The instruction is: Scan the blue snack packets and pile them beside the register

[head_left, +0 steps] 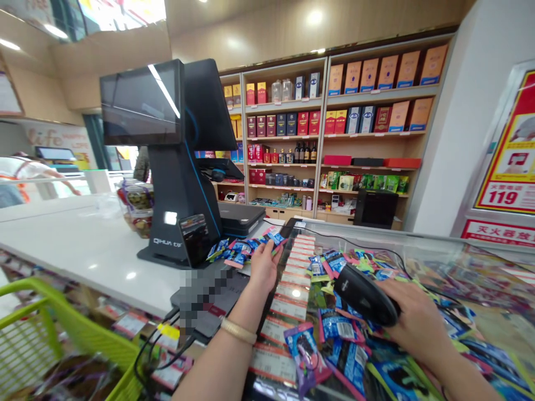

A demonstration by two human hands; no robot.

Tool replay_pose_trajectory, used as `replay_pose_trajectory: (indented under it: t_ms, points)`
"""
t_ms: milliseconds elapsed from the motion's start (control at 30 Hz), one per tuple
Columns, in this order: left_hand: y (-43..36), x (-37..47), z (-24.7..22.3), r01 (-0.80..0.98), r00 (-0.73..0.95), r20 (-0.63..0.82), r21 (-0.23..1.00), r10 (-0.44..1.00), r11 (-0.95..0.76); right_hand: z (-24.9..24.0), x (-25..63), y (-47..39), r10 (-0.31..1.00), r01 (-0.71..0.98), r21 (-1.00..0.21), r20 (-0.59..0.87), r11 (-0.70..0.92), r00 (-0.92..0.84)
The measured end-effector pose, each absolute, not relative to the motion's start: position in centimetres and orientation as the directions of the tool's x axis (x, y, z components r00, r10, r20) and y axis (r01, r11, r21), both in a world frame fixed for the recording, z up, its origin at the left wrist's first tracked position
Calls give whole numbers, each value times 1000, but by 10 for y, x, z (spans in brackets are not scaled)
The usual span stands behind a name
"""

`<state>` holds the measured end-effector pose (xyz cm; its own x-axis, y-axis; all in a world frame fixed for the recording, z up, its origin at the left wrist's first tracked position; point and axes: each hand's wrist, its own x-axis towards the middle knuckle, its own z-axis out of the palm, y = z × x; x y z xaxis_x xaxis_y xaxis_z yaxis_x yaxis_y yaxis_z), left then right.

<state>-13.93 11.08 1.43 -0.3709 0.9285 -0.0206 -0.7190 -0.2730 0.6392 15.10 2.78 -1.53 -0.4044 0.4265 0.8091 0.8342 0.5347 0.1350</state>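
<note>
Right hand [418,323] grips barcode scanner [365,294] — left hand [263,266] holds candy packets [246,248]

White counter [83,245] (glass-topped at right) carries register [175,167], candy packets [242,248], price tags [292,289].

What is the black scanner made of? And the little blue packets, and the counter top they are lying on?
The scanner in the right hand looks like hard matte black plastic: smooth, with dull highlights. The blue packets by the left hand seem to be thin glossy plastic film, crinkled and shiny. The counter top is probably glass: it reflects lights, and goods show through it.
</note>
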Motion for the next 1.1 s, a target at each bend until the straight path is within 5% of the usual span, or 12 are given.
replay_pose_trajectory:
  t_ms: [267, 600, 700, 800, 933, 1100]
  points:
    - [128, -182, 30, -790, -473, -149, 508, 868, -343, -19, 156, 32, 377, 813, 194, 810, 549, -448]
    - [116, -169, 20, -773, -335, -107, 599, 936, -208, -16, 155, 31, 391, 819, 192, 805, 541, -447]
    - [110, -162, 14, -501, -201, 40, 855, 979, -138, -17, 158, 33, 401, 814, 214, 784, 541, -473]
    - [102, -157, 7, 9, 136, 109, 994, 985, -111, -17, 160, 34, 401, 814, 224, 781, 535, -478]
    - [93, -154, 1, 516, 524, -175, 844, 834, -147, -16, 158, 32, 425, 820, 196, 777, 538, -465]
    - [85, -151, -1, 684, 645, -346, 659, 682, -313, -14, 155, 30, 441, 831, 165, 783, 532, -438]
